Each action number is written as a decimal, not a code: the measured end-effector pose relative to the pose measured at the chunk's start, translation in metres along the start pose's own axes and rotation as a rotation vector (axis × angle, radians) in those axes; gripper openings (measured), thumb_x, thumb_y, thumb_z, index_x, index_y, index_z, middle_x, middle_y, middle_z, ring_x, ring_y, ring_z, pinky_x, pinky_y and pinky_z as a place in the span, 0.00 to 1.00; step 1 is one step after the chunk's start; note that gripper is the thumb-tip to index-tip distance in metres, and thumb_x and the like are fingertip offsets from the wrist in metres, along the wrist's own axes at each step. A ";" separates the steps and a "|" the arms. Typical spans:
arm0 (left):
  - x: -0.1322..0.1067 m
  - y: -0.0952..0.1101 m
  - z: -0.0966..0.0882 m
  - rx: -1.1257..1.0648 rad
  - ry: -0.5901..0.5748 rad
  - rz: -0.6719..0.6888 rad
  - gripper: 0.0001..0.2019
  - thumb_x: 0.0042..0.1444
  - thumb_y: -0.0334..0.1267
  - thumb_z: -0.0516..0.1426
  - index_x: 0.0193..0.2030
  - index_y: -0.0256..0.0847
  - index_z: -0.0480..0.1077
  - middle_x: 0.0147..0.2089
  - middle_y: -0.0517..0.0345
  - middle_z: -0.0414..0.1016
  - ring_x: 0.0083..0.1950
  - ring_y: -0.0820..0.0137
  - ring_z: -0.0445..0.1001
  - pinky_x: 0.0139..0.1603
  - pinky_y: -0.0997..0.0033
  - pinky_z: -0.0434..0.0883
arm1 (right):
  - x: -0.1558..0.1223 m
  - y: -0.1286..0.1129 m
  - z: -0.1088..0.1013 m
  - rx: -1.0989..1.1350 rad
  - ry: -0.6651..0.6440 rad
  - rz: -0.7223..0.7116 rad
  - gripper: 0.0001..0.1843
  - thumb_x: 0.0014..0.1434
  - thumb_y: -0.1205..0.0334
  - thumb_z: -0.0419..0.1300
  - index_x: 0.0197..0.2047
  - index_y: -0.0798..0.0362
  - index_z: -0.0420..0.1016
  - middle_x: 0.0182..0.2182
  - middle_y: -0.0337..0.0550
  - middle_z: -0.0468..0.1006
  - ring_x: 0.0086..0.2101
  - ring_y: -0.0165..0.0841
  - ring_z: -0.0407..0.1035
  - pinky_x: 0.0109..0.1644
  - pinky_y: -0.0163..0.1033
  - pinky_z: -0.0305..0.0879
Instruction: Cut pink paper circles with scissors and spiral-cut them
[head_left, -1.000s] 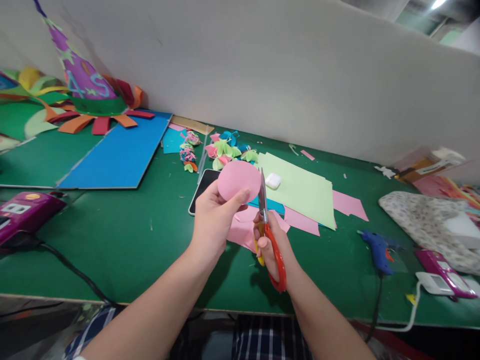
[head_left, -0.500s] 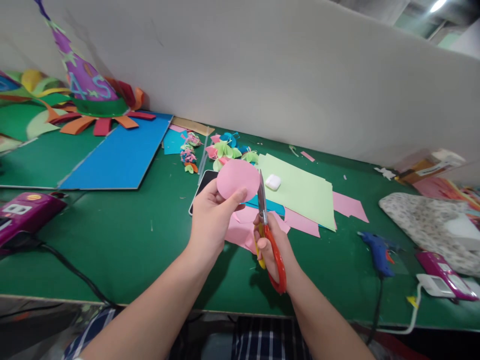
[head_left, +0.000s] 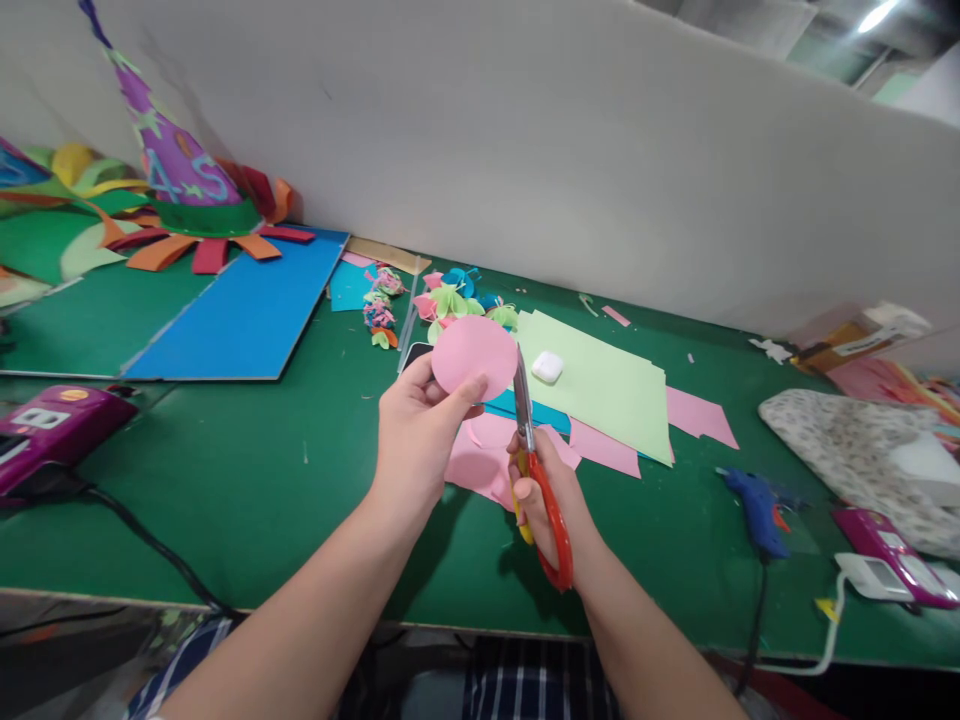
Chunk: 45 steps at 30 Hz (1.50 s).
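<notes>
A round pink paper disc (head_left: 474, 355) is pinched between the thumb and fingers of my left hand (head_left: 420, 430), held above the table. My right hand (head_left: 553, 490) grips a pair of scissors (head_left: 555, 530) with red and yellow handles. Their metal blades point up and away, close beside the disc's right edge; whether they touch it I cannot tell. Beneath both hands lie pink paper scraps (head_left: 480, 475) and a blue sheet (head_left: 551, 415). A phone (head_left: 414, 354) is mostly hidden behind my left hand.
Light green sheets (head_left: 607, 375) carry a white case (head_left: 547, 367). Paper flowers (head_left: 450, 298) sit behind the disc. A blue glue gun (head_left: 757, 510) with a cord lies to the right. At left are a purple device (head_left: 60, 435), a blue board (head_left: 247, 320) and a decorated purple cone (head_left: 184, 165).
My left hand and the disc have shifted very slightly left, leaving a small gap widening toward the blades. The scissors stay almost where they were.
</notes>
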<state>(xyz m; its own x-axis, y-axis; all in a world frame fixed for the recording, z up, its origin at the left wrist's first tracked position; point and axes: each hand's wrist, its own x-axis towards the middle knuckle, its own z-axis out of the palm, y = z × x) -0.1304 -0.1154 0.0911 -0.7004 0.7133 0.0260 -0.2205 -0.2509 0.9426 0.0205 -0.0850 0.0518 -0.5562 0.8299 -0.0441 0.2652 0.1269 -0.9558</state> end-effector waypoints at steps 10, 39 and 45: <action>0.003 0.004 0.000 -0.028 0.042 0.002 0.21 0.44 0.40 0.72 0.45 0.38 0.78 0.35 0.57 0.83 0.35 0.68 0.80 0.33 0.74 0.77 | -0.001 -0.006 0.000 0.010 0.008 0.029 0.46 0.40 0.13 0.52 0.42 0.47 0.64 0.24 0.31 0.62 0.19 0.28 0.54 0.20 0.34 0.57; 0.007 0.006 -0.003 -0.061 0.087 0.019 0.20 0.44 0.42 0.72 0.43 0.38 0.77 0.31 0.60 0.81 0.34 0.70 0.80 0.33 0.75 0.77 | 0.000 0.002 -0.001 -0.032 -0.010 -0.020 0.43 0.45 0.15 0.53 0.43 0.48 0.66 0.23 0.32 0.62 0.19 0.27 0.53 0.20 0.33 0.54; 0.005 0.004 -0.002 0.011 0.039 0.001 0.22 0.46 0.43 0.71 0.47 0.37 0.77 0.34 0.57 0.83 0.36 0.65 0.81 0.33 0.72 0.77 | 0.000 -0.002 0.002 0.108 -0.032 0.003 0.47 0.38 0.14 0.57 0.45 0.48 0.67 0.25 0.32 0.65 0.22 0.29 0.58 0.23 0.34 0.59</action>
<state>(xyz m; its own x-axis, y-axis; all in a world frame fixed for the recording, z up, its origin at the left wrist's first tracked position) -0.1363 -0.1147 0.0941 -0.7270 0.6865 0.0145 -0.2123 -0.2448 0.9461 0.0184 -0.0866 0.0527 -0.5809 0.8122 -0.0548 0.1817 0.0637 -0.9813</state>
